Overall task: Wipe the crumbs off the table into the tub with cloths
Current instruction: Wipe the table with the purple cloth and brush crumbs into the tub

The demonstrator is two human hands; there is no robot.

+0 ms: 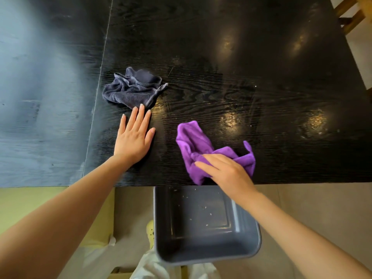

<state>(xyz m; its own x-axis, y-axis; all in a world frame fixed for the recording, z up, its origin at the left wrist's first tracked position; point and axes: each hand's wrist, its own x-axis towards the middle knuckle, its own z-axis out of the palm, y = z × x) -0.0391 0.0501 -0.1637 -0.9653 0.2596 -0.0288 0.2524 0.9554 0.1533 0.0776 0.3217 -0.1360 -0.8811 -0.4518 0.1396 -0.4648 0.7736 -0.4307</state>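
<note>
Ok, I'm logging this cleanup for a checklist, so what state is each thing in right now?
purple cloth: bunched at the table's near edge, under the right hand.
right hand: pressing on the purple cloth.
grey cloth: crumpled on the table, not held.
left hand: flat and open, fingertips at the grey cloth.
tub: below the table edge, a few crumbs inside.
table: glossy, few specks.

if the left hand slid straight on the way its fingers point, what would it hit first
The grey cloth. The left hand lies flat and open on the black table, fingers pointing up and away from the person, and its fingertips already sit at the cloth's near edge, perhaps just touching it.
</note>
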